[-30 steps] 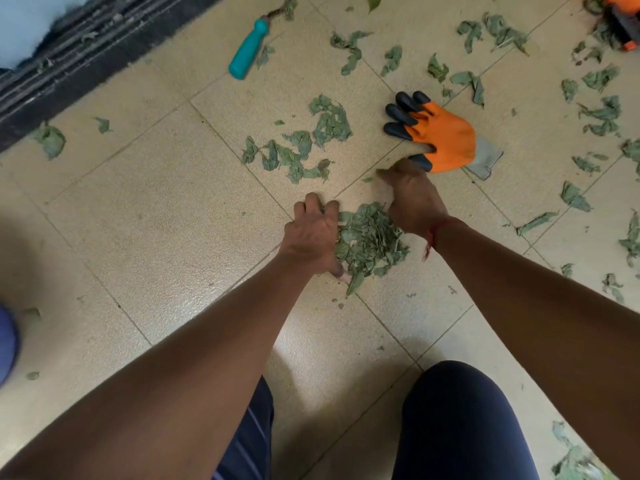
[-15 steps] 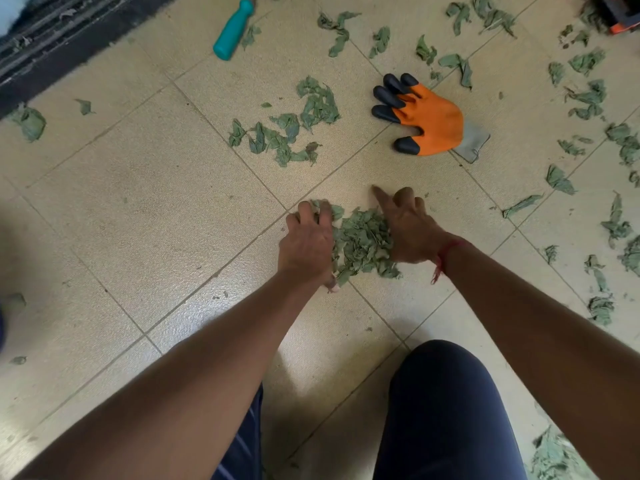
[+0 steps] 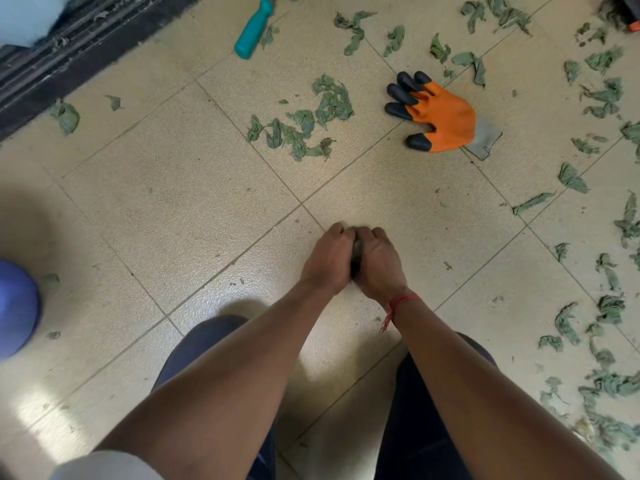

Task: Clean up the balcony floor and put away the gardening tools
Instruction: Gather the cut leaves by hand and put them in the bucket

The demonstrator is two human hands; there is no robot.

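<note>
head view: looking down at the tiled floor [image 3: 173, 188].
left hand [image 3: 329, 261]: fingers curled round the leaf clump [image 3: 356, 252], pressed against the right hand [image 3: 379, 266].
right hand: curled round the same clump from the other side.
leaf clump: squeezed between both hands, only a dark sliver visible.
orange glove [image 3: 446, 116]: flat on the floor beyond the hands.
teal-handled tool [image 3: 254, 27]: farther off, near the dark door track [image 3: 86, 53].
loose leaves [image 3: 301, 129]: scattered ahead and to the right.

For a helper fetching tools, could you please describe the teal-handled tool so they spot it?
Start at the dark ribbed door track bordering the beige tiled floor at top left. Right of it lies the teal plastic-handled tool. It alone is smooth and teal among crumpled green leaves.
</note>
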